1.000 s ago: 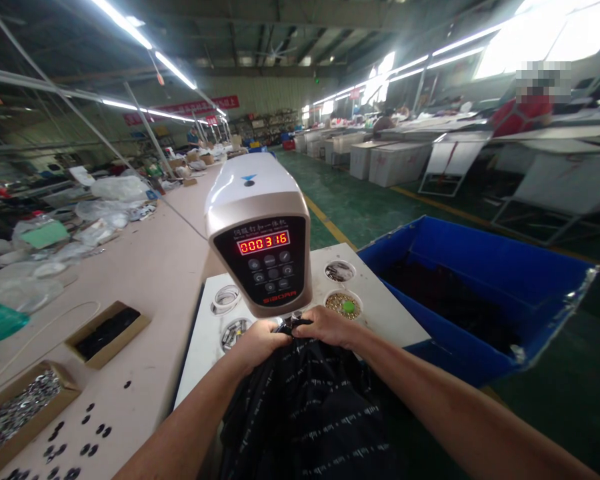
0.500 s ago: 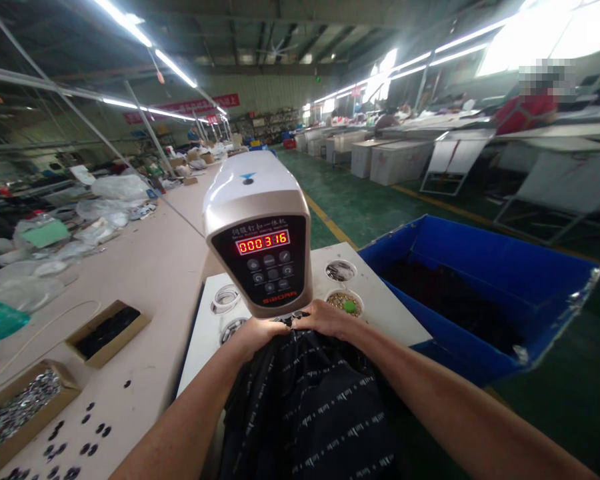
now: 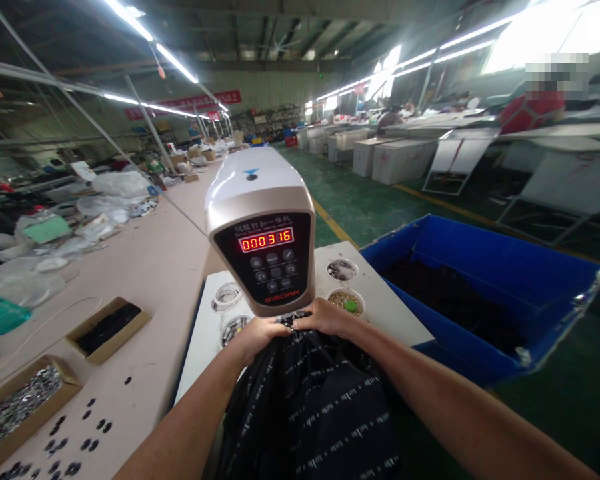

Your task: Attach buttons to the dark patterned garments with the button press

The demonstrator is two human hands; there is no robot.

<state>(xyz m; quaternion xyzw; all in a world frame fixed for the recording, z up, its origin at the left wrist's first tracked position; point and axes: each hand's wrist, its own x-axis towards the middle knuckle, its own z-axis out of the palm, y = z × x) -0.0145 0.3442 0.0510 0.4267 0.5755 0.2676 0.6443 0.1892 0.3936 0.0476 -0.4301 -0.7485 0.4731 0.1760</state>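
Black fabric with rows of small white lettering [image 3: 325, 407] hangs down in front of me, its upper edge bunched at the machine. My left hand [image 3: 261, 335] pinches that edge on the left side. Close beside it, my right hand [image 3: 325, 319] grips the same edge, thumb towards the left thumb. Both hands are just under the head of a white and gold button-attaching machine [image 3: 263, 233], whose red display reads 000316. The machine's working point is hidden behind its head and my fingers.
Round wells in the white machine table hold small metal parts [image 3: 347, 303]. On the left bench lie a box of shiny metal pieces [image 3: 20, 407], a box of black pieces [image 3: 107, 330] and scattered black discs [image 3: 90, 443]. A blue bin [image 3: 480, 300] with dark cloth stands right.
The view has shifted slightly, so the machine sits a little further right and higher. Both hands keep their hold on the fabric at nearly the same place. The display reading is unchanged.
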